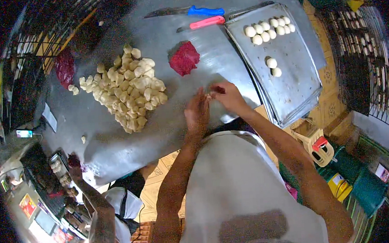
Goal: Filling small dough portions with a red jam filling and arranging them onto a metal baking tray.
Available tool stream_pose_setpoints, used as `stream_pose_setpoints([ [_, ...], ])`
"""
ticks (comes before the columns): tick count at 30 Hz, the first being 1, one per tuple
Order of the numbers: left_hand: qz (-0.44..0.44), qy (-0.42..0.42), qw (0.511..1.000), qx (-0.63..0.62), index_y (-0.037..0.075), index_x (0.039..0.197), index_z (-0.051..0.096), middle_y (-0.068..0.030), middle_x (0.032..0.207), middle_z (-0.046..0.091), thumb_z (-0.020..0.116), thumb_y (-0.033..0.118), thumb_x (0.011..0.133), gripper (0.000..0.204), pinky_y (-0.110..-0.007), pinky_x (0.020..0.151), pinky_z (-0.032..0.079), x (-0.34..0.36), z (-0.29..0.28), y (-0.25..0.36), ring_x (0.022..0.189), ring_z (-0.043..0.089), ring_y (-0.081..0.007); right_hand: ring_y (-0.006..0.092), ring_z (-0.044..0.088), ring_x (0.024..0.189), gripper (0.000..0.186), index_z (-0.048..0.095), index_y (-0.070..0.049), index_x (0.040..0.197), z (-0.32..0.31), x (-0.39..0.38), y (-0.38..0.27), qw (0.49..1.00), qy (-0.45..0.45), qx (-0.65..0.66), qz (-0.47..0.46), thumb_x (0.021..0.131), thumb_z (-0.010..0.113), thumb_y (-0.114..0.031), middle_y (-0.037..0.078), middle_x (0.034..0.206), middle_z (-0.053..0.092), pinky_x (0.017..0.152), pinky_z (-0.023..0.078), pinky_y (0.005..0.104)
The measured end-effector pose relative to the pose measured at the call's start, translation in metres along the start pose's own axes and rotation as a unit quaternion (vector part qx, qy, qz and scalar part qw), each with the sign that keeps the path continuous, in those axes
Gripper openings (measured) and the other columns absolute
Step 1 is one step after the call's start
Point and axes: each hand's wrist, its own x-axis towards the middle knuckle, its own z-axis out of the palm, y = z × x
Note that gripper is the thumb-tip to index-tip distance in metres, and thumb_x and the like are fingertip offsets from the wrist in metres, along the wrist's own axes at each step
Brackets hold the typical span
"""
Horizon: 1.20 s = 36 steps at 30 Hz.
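Note:
My left hand [196, 112] and my right hand [226, 97] meet over the metal table [107, 158], closed around a small pale dough piece [208, 96] partly hidden by the fingers. Dark red stuff shows at my right fingertips. Just beyond my hands lies a flat red mass of filling [184, 59]. A large heap of cut dough pieces [126, 90] is to the left. On the right, several round dough balls [259, 29] sit in two groups on a stack of metal trays [286, 89].
Two knives, blue-handled [205, 10] and pink-handled [207, 22], lie at the far side, a red bag [65, 69] far left. A co-worker's arm [101, 207] reaches in at lower left. Racks [359, 40] and a cream plastic stool [321, 149] stand right.

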Motion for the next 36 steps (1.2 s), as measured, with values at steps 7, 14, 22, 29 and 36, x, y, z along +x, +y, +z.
stream_pose_setpoints([
  [7, -0.216, -0.056, 0.853, -0.471, -0.002, 0.141, 0.049, -0.0086, 0.094, 0.070, 0.068, 0.018, 0.096, 0.053, -0.032, 0.084, 0.053, 0.010, 0.025, 0.010, 0.087, 0.065, -0.0140, 0.0113, 0.060, 0.093, 0.041, 0.055, -0.002, 0.134, -0.048, -0.034, -0.025, 0.959, -0.091, 0.264, 0.057, 0.096, 0.065, -0.013, 0.005, 0.109, 0.065, 0.084, 0.051, 0.0266],
  [14, -0.226, -0.077, 0.871, -0.430, 0.002, 0.142, 0.050, -0.0145, 0.114, 0.070, 0.065, 0.023, 0.099, 0.051, -0.034, 0.093, 0.053, 0.028, 0.027, 0.053, 0.105, 0.066, -0.0190, 0.0226, 0.066, 0.081, 0.020, 0.070, -0.003, 0.110, -0.172, -0.006, -0.011, 0.973, 0.169, -0.146, -0.057, 0.094, 0.066, -0.013, 0.014, 0.095, 0.068, 0.071, 0.053, 0.0331],
  [22, -0.162, -0.077, 0.967, -0.182, 0.001, 0.124, 0.064, -0.0130, 0.110, 0.073, 0.063, 0.022, 0.099, 0.033, -0.037, 0.086, 0.055, 0.004, -0.007, -0.020, 0.098, 0.069, -0.0222, 0.0292, 0.069, 0.088, 0.033, 0.067, -0.002, 0.118, -0.234, 0.023, 0.033, 0.969, 0.112, -0.219, 0.034, 0.092, 0.064, -0.021, 0.021, 0.098, 0.068, 0.078, 0.053, 0.0385],
  [29, 0.127, 0.131, 0.950, 0.255, 0.004, 0.106, 0.069, -0.0185, 0.099, 0.065, 0.067, 0.002, 0.083, 0.023, -0.045, 0.083, 0.050, 0.026, -0.109, -0.043, 0.093, 0.062, -0.0369, 0.0271, 0.067, 0.089, 0.029, 0.065, -0.002, 0.122, -0.178, -0.008, 0.012, 0.971, 0.219, -0.086, -0.036, 0.098, 0.062, -0.016, 0.020, 0.108, 0.066, 0.077, 0.054, 0.0387],
  [36, 0.168, 0.070, 0.980, 0.084, 0.006, 0.109, 0.064, -0.0126, 0.101, 0.065, 0.070, -0.002, 0.081, 0.030, -0.044, 0.084, 0.051, 0.036, -0.123, -0.026, 0.097, 0.063, -0.0362, 0.0299, 0.064, 0.088, 0.024, 0.070, -0.003, 0.113, -0.068, -0.004, -0.061, 0.998, 0.015, -0.031, -0.052, 0.090, 0.067, -0.011, 0.014, 0.095, 0.066, 0.076, 0.053, 0.0365],
])
